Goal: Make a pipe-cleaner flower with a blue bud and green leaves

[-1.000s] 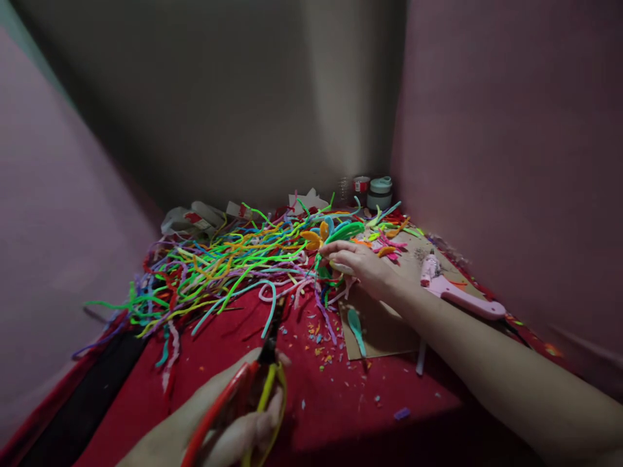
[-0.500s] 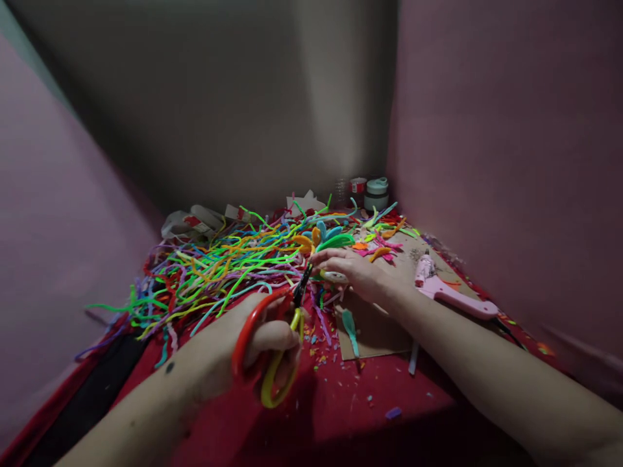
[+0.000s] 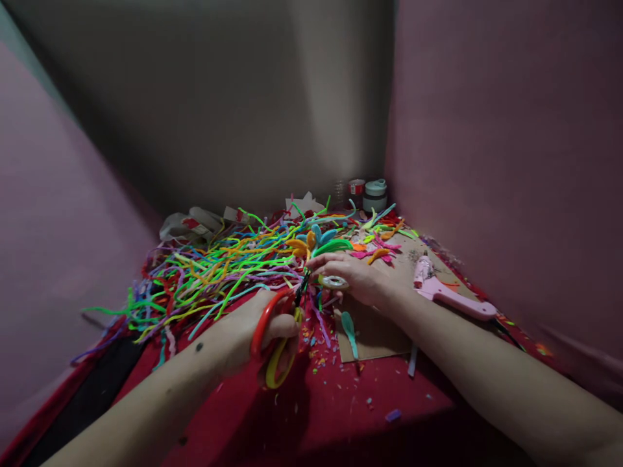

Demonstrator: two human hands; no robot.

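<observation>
My left hand [image 3: 270, 327] grips a pair of scissors [image 3: 279, 370] by its red and yellow loops, the dark blades pointing away from me. The blade tips meet the fingertips of my right hand [image 3: 348, 275], which pinch the base of a pipe cleaner flower [image 3: 318, 241]. Its looped petals are blue, orange and green. Under my right palm sits a ring-shaped roll [image 3: 333, 282], white and yellowish, perhaps tape; whether the fingers hold it too, I cannot tell. The stem between blades and fingers is mostly hidden.
Loose pipe cleaners [image 3: 209, 272] in many colours cover the left and back of the red cloth [image 3: 341, 421]. To the right, a pink glue gun [image 3: 457, 301] rests on cardboard [image 3: 374, 340]. A teal petal piece [image 3: 348, 331] lies in front; a lidded jar [image 3: 375, 194] stands behind.
My left hand with the scissors has moved slightly forward, and the handle loops have turned and drawn closer together. My right hand and the flower have hardly moved.
</observation>
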